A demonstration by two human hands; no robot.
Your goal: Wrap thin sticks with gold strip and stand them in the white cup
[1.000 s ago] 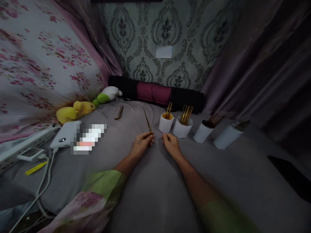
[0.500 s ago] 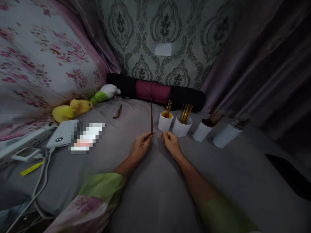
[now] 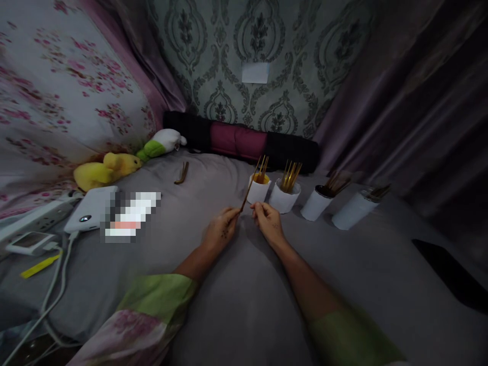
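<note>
My left hand (image 3: 221, 229) pinches the lower end of a thin brown stick (image 3: 248, 194). The stick points up and leans right, its upper part overlapping the nearest white cup (image 3: 258, 192) in my view. Just right of it, my right hand (image 3: 268, 221) is closed with fingertips together; whatever it may hold is too small or hidden. That nearest cup, with a yellow inside, holds a few thin golden sticks (image 3: 263, 170). Beside it stands a wider white cup (image 3: 283, 201) with several golden sticks. Farther right, two white containers (image 3: 315, 206) (image 3: 353, 212) hold darker sticks.
On the grey sheet (image 3: 240, 305) lie a few short brown sticks (image 3: 183, 173). Left are a power bank (image 3: 91, 206), a power strip (image 3: 41, 218), cables and plush toys (image 3: 107, 170). A black-and-maroon roll (image 3: 238, 140) lies along the wall; a dark flat object (image 3: 450, 272) lies right.
The brown stick has tilted from upright to leaning right, and my left hand has turned with it. My right hand stays closed in nearly the same place. The view has shifted slightly.
</note>
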